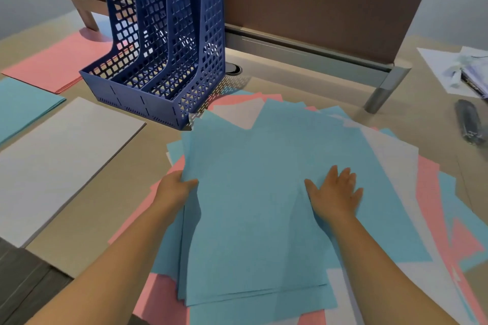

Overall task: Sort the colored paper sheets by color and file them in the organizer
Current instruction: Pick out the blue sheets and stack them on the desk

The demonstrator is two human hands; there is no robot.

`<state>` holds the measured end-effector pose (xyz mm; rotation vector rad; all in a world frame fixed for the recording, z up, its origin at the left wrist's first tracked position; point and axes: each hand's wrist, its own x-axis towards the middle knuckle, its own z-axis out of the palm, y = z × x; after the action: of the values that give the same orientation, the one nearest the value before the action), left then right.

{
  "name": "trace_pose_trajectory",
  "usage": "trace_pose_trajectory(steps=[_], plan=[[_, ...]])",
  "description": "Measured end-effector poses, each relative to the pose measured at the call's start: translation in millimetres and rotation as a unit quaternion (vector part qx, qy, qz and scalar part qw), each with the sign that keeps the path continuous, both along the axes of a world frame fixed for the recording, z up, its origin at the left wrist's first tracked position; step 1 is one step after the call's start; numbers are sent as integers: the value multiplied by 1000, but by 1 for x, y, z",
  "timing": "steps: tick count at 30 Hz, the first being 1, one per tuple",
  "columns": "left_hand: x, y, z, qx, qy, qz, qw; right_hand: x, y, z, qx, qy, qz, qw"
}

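**Two hands on the mixed sheet pile; organizer slots unfilled**

Left hand point(175, 188) has its grip closed on the left edge of a small sheaf of blue sheets point(253, 208), thumb on top and fingers hidden beneath, with that edge lifted slightly off the pile. Right hand point(335, 196) lies flat on the same blue sheets, fingers spread and straight, gripping nothing.

Beneath the sheaf is a loose mixed pile point(412, 166) of blue, pink and white sheets, fanned across the middle of the bench point(105, 206).

Sorted stacks lie to the left, well apart from the mixed pile: a pink stack point(55, 60) at the rear, a blue stack point(23, 105) in front of it, and a white stack point(60, 163) nearest the viewer.

Blue mesh organizer point(163, 47) stands upright behind the mixed pile, just beside the pink stack. No sheets are visible in its three compartments.

Brown divider panel point(317, 0) runs along the back edge. Loose papers point(454, 68) and a dark object, too blurred to identify, lie at far right.
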<state>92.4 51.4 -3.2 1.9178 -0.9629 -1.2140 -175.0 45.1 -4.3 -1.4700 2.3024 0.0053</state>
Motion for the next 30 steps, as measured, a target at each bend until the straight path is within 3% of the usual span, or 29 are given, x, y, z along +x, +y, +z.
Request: trace_pose_trajectory(steps=[3, 10, 14, 18, 24, 27, 30], plan=[[-2, -9, -5, 8, 13, 6, 1000, -3, 5, -10, 31, -12, 10, 999], [-38, -27, -8, 21, 2, -16, 1000, 16, 0, 8, -7, -159, 2, 987], [-40, -32, -3, 31, -16, -8, 999, -3, -4, 16, -77, -147, -65, 984], [-42, -29, -1, 2, -65, -41, 997, -23, 3, 7, 15, -31, -45, 998], [-57, -22, -6, -1, -89, -25, 996, -21, 14, 8, 33, -39, -11, 999], [-68, -20, -10, 28, -101, -6, 994, -20, 18, 17, 26, -1, -17, 1000], [-79, -14, -3, 46, -199, -32, 978, -25, 22, 24, -17, 3, -47, 999]])
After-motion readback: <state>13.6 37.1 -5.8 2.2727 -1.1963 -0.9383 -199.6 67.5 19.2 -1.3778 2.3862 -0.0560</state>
